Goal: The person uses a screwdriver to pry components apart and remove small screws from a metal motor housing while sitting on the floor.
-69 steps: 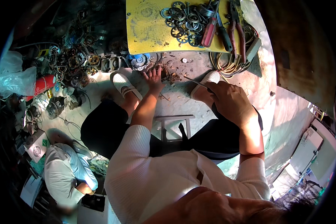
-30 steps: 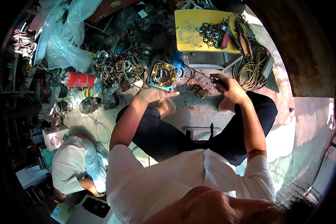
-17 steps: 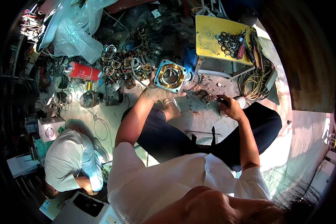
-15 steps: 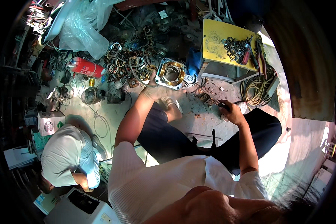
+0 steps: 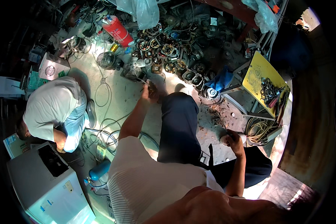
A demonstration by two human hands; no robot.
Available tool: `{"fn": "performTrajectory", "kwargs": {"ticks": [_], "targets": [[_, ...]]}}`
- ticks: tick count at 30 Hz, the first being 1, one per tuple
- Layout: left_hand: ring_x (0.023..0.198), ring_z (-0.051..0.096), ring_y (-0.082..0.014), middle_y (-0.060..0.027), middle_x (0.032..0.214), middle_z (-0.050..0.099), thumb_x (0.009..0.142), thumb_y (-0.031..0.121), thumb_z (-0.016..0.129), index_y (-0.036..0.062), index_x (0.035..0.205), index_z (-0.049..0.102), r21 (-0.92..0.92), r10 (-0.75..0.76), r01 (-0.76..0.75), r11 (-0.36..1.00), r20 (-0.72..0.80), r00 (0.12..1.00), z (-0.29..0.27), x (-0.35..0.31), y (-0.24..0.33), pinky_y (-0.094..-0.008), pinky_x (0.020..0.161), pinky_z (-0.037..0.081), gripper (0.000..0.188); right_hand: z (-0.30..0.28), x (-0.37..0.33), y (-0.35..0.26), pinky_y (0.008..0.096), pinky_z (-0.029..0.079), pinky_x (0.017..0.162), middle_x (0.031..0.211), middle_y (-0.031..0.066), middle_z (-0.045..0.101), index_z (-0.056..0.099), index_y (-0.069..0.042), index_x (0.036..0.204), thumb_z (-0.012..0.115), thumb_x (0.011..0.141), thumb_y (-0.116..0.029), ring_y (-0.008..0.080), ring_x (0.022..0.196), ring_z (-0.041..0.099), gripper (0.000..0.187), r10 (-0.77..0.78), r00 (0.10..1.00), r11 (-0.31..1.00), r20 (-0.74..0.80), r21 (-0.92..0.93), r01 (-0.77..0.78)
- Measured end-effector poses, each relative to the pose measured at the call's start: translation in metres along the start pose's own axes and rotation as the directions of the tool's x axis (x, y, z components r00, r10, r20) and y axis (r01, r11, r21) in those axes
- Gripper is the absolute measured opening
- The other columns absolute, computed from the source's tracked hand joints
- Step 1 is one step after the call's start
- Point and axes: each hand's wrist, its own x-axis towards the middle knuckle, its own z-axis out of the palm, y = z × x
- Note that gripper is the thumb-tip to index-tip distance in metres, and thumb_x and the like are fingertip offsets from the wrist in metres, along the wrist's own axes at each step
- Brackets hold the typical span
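My left hand (image 5: 149, 92) is out beyond my left knee, low over the floor. Its fingers are closed around a part that shows only a thin grey edge and a dark brownish side; its shape is mostly hidden. My right hand (image 5: 234, 142) is at the right, above a pale textured shoe. The fingers are curled around a tool with a dark handle, whose tip cannot be made out. Beyond my left hand lies a heap of motor stators (image 5: 170, 50) with copper windings. A dark fan-like motor part (image 5: 132, 71) sits just past that hand.
A yellow-topped stool (image 5: 258, 74) bears metal rings and hand tools, with coiled cable (image 5: 258, 128) below. A red cylinder (image 5: 117, 30) lies by the heap. Another person (image 5: 56, 106) crouches at the left, near a white appliance (image 5: 52, 186) and a blue cylinder (image 5: 99, 170).
The view has swung left. My left hand has moved left from in front of me, and the square stator it held facing up no longer shows clearly. My left knee is raised.
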Motion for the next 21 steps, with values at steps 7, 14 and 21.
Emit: {"fn": "performTrajectory", "kwargs": {"ticks": [7,14,21], "targets": [[0.062,0.052,-0.0098,0.0048,0.069,0.056,0.091,0.057,0.057,0.0239,0.073,0.057,-0.087,0.092,-0.119,0.989,-0.264,0.960,-0.069,0.010,-0.064,-0.0296,0.054,0.042,0.038,0.008,0.025,0.001,0.0256,0.049,0.053,0.078,0.0049,0.066,0.060,-0.002,0.124,0.065,0.092,-0.018,0.0093,0.061,0.059,0.036,-0.010,0.998,0.998,0.068,-0.063,0.014],[0.079,0.060,-0.0157,0.0042,0.091,0.063,0.083,0.065,0.063,0.0220,0.095,0.062,0.079,0.242,-0.229,0.970,-0.313,0.918,-0.018,0.095,0.040,-0.0337,0.069,0.049,0.044,0.009,0.039,-0.015,0.0254,0.048,0.052,0.078,0.0048,0.066,0.059,-0.002,0.125,0.065,0.092,-0.015,0.0092,0.062,0.059,0.036,0.014,0.998,0.996,0.062,-0.086,-0.008],[0.103,0.060,-0.0232,0.0042,0.126,0.057,0.081,0.071,0.061,0.0213,0.134,0.053,0.550,0.458,-0.087,0.831,-0.587,0.668,0.048,0.147,0.100,-0.0610,0.089,0.043,0.073,0.015,0.049,-0.027,0.0280,0.050,0.058,0.085,0.0090,0.069,0.058,-0.001,0.125,0.064,0.092,-0.012,0.0125,0.068,0.063,0.035,-0.007,0.999,0.985,0.042,-0.173,0.015]]}}
